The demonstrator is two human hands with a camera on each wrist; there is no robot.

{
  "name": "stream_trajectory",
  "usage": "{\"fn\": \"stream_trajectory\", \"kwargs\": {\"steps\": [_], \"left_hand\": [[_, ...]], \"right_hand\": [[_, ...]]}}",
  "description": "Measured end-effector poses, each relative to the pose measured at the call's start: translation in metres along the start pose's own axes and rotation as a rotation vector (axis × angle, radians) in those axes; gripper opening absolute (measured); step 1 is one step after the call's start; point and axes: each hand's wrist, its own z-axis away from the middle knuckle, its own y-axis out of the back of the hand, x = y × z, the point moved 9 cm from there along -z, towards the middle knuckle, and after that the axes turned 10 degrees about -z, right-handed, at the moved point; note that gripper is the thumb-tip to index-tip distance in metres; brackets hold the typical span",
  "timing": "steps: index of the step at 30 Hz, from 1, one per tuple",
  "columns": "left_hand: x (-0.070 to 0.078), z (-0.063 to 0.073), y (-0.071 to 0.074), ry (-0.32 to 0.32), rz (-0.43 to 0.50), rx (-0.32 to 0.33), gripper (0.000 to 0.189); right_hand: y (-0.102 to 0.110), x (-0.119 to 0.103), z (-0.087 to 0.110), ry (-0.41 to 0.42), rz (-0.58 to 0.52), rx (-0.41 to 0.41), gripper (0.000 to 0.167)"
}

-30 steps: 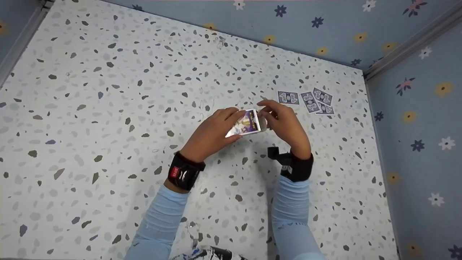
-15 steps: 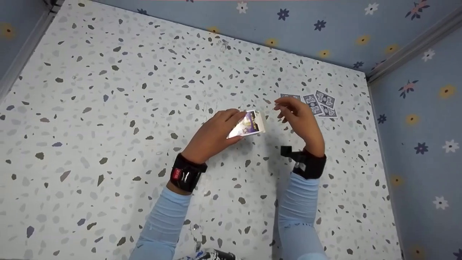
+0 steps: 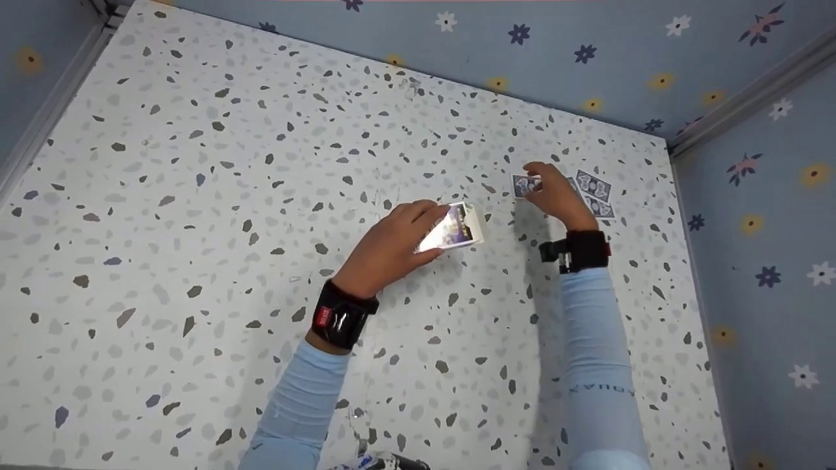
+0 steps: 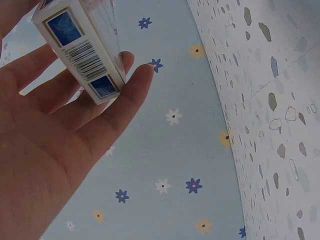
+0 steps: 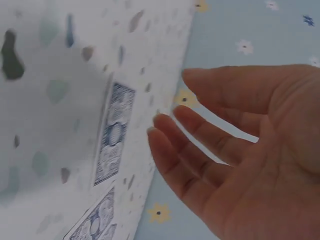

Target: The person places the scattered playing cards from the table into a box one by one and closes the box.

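Observation:
My left hand (image 3: 392, 245) grips a playing card box (image 3: 458, 225) between thumb and fingers, held above the table. The box has a purple and gold face, and its pale end flap sticks out to the right. In the left wrist view the box's end (image 4: 82, 52) shows a barcode between blue panels. To the right, my right hand (image 3: 555, 194) hovers over the cards, fingers loosely bent and nothing between them. A patterned playing card (image 3: 524, 185) lies face down, partly behind that hand; the right wrist view shows this card (image 5: 115, 134) apart from the fingertips.
Several more face-down cards (image 3: 594, 187) lie loosely overlapped at the right, partly covered by my right hand. The white speckled table (image 3: 196, 196) meets blue flowered walls (image 3: 457, 39) at the back and right. A clear scrap (image 3: 410, 86) lies near the back edge.
My right hand has left the box's flap end and moved right and away from me, over the cards. The left hand keeps holding the box in nearly the same place.

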Motion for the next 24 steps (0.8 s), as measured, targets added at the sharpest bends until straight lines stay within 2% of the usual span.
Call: {"fn": "stream_trajectory", "kwargs": {"steps": [4,8,13,19,24], "left_hand": [[0.0,0.0,0.0,-0.005,0.0,0.001,0.056],[0.0,0.0,0.0,-0.008,-0.006,0.009,0.056],[0.001,0.0,0.0,-0.01,-0.01,0.005,0.057],[0.0,0.0,0.001,-0.007,-0.021,0.001,0.057],[0.001,0.001,0.003,-0.013,-0.011,0.009,0.057]], "right_hand": [[0.0,0.013,-0.017,-0.014,0.127,-0.004,0.058],[-0.001,0.024,-0.025,-0.074,0.127,-0.015,0.064],[-0.003,0.03,-0.027,-0.114,0.135,-0.009,0.06],[-0.004,0.024,-0.027,-0.065,0.232,0.033,0.048],[-0.007,0.028,-0.025,-0.135,0.24,-0.009,0.053]]}}
